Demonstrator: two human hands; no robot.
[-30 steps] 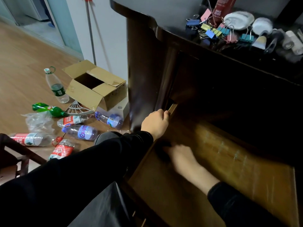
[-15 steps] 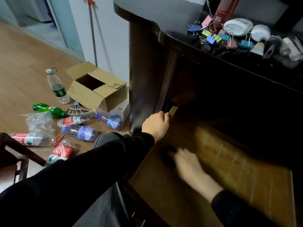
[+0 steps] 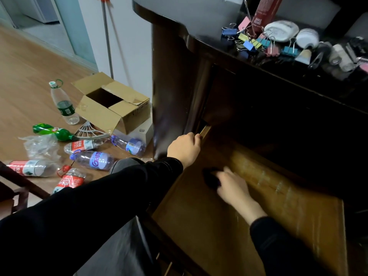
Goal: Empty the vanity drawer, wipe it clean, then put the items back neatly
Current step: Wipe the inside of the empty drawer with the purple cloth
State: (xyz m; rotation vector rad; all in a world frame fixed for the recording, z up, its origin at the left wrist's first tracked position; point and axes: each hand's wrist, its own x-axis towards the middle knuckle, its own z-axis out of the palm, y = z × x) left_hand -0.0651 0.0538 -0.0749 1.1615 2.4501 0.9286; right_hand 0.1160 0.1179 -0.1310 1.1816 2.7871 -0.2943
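Observation:
The vanity drawer (image 3: 310, 214) is pulled out, and its bare wooden bottom shows streaks. My left hand (image 3: 184, 149) grips the drawer's left side wall near the cabinet. My right hand (image 3: 232, 186), blurred, presses a dark cloth (image 3: 210, 177) against the drawer bottom near its left side. On the dark vanity top (image 3: 199, 20) lie several coloured binder clips (image 3: 252, 43), a red box (image 3: 262, 14), a white pouch (image 3: 281, 30), a white powder puff (image 3: 307, 37) and small tubes.
On the wooden floor at the left stand an open cardboard box (image 3: 111, 104) and an upright plastic bottle (image 3: 63, 104); several plastic bottles (image 3: 93, 159) lie around them. A mop pole (image 3: 107, 36) leans on the wall. A dark chair (image 3: 12, 188) edges in at lower left.
My right hand with the cloth has slid back and forth over the drawer bottom near its left side. My left hand has kept its hold on the side wall.

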